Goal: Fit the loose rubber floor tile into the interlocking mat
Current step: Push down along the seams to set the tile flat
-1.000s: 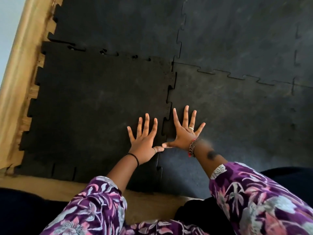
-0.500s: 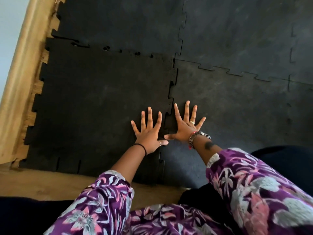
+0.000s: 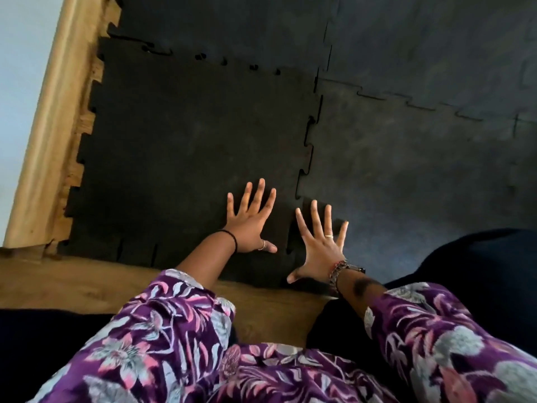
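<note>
Head view shows both hands spread flat, fingers splayed wide, so neither grip closes around anything. The left hand (image 3: 251,221) presses palm-down on the near right part of the loose black rubber floor tile (image 3: 186,152), its thumb pointing right toward the jagged seam. The right hand (image 3: 318,247) lies just right of it, across that seam, on the near left corner of the dark grey interlocking mat (image 3: 406,170); whether its palm is fully down cannot be told. The two hands are near each other but apart. The tile's right edge meets the mat along toothed tabs, with dark gaps showing in the seam. Its far edge also shows small gaps against the far mat piece. The tile's left and near tabs lie over the brown wooden floor (image 3: 87,280), beside a pale wooden skirting board (image 3: 49,117) at the left.
</note>
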